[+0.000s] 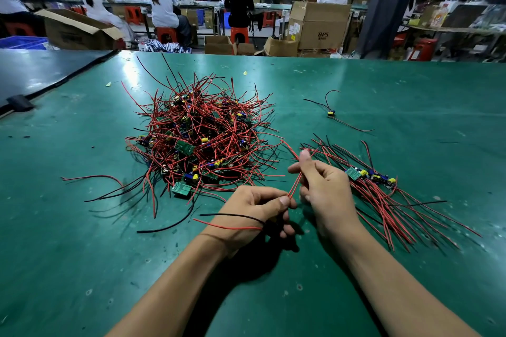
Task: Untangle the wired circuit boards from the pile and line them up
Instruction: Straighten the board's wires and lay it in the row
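Observation:
A tangled pile (202, 137) of small green circuit boards with red and black wires lies on the green table (82, 254), ahead and left of my hands. To the right, a row of sorted boards (369, 175) lies side by side, wires trailing toward me. My left hand (257, 216) grips one wired board hidden in its fingers; a red and a black wire (227, 223) stick out leftward over the wrist. My right hand (323, 189) pinches that board's two red wires (294, 186), which run up from the left thumb.
One single board (331, 113) with black wires lies apart at the far right. A black clip (19, 102) sits at the table seam on the left. Beyond the far edge are cardboard boxes (319, 24) and seated workers at benches.

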`<state>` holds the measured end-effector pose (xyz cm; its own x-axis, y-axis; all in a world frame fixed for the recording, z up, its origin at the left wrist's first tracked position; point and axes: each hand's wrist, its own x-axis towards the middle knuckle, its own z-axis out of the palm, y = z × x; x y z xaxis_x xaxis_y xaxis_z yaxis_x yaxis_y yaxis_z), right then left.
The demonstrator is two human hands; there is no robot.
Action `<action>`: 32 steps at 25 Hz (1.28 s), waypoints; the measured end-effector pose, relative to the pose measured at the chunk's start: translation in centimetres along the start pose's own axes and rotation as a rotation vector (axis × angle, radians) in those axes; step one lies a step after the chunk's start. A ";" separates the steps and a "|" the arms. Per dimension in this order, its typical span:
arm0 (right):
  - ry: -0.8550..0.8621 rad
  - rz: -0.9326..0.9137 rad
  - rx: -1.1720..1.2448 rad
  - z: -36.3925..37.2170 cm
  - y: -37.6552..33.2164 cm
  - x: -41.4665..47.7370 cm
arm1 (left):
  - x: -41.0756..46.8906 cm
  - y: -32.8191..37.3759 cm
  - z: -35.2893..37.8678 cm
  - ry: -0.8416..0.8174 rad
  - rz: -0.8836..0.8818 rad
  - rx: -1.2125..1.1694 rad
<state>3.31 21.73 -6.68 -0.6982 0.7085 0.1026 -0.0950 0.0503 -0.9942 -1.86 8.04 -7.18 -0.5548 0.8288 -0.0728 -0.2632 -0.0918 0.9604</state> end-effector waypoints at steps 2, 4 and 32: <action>-0.022 0.244 0.311 0.5 -0.7 0.1 | 0.0 0.0 -0.1 -0.015 -0.001 -0.001; -0.114 0.417 0.560 0.4 -1.1 0.2 | -0.1 0.0 -0.2 -0.022 0.007 -0.009; -0.019 0.156 0.233 -0.1 0.7 1.6 | 0.0 -0.2 -0.2 0.078 0.088 0.145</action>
<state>2.20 22.98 -7.21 -0.7301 0.6815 -0.0488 -0.1440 -0.2233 -0.9641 -1.92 7.95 -7.38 -0.6319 0.7750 -0.0022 -0.0975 -0.0767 0.9923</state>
